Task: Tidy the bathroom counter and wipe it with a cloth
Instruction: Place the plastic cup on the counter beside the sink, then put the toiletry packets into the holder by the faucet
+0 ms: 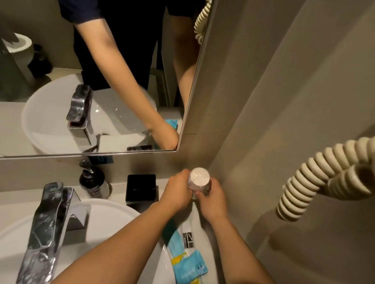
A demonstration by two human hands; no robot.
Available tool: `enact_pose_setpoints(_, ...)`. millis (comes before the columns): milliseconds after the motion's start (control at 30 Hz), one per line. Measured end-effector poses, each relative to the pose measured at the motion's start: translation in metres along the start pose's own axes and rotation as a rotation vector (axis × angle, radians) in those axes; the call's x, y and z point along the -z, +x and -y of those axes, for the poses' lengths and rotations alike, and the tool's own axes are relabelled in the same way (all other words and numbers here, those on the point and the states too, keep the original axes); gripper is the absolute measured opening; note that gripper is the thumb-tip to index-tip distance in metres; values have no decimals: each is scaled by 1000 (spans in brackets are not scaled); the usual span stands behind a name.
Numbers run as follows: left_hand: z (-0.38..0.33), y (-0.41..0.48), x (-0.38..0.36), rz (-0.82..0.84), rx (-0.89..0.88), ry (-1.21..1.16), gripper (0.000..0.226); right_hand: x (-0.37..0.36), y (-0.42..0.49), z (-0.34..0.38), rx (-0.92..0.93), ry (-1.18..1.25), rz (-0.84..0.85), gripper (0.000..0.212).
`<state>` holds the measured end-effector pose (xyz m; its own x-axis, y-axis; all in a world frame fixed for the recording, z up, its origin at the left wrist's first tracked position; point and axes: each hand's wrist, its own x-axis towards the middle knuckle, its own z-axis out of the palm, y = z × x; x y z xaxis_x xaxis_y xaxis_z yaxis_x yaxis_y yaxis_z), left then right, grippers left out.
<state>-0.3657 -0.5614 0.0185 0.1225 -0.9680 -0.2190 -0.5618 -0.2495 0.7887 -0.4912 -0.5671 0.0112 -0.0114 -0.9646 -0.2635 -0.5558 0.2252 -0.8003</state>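
Both hands are at the back right corner of the pale, smooth stone counter [119,196], closed around a small clear glass tumbler turned upside down [199,179], its round base facing up. The left hand [177,192] wraps the left side of it and the right hand [213,200] holds the right side and lower part. I cannot tell if the glass touches the counter or is lifted a little.

The glass is hard, smooth and probably slippery, so I think the main risk is that it slips from the fingers and hits the stone top or the white glazed ceramic basin [115,217] just beside it. The corner is narrow, with the grey wall close to the glass, and a knock against the wall is possible.

The forearms pass over flat blue and white plastic sachets [189,265], which lie at the rim of the basin on the right. They are light and glossy, and an arm could sweep them into the bowl.

A square black glossy box [141,189] stands just beside the left hand, and a dark round pump bottle [92,182] is further left. The angular chrome tap [47,227] is well apart from the hands. A cream coiled cord [316,175] hangs on the right wall. I see no cloth here, so the wiping seems not yet begun.
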Motion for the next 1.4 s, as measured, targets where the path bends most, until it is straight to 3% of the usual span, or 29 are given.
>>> enact_pose_setpoints(533, 20, 0, -7, -4, 47, -86, 42, -13, 6, -23, -49, -2, -27, 51)
enact_pose_setpoints(733, 13, -61, 12, -53, -79, -55, 56, -6, -44, -24, -48, -75, -53, 44)
enact_pose_setpoints(867, 28, -123, 34, -196, -126, -32, 50, -9, -84, -31, -36, -237, 67, 36)
enact_pose_setpoints(1067, 72, -180, 58, -425, 79, 141, 40, -27, -92, -26, -2, -408, 265, 14)
enact_pose_setpoints(1167, 88, -178, 61, -393, 175, 324, 52, -39, -89, -22, 44, -522, 328, 19)
enact_pose_setpoints(1300, 97, -169, 55, -332, 314, 223, 80, -55, -81, -22, 91, -561, 340, 30)
enact_pose_setpoints(1400, 99, -161, 44, -337, 383, 246, 89, -63, -78, -26, 55, -581, 365, 42)
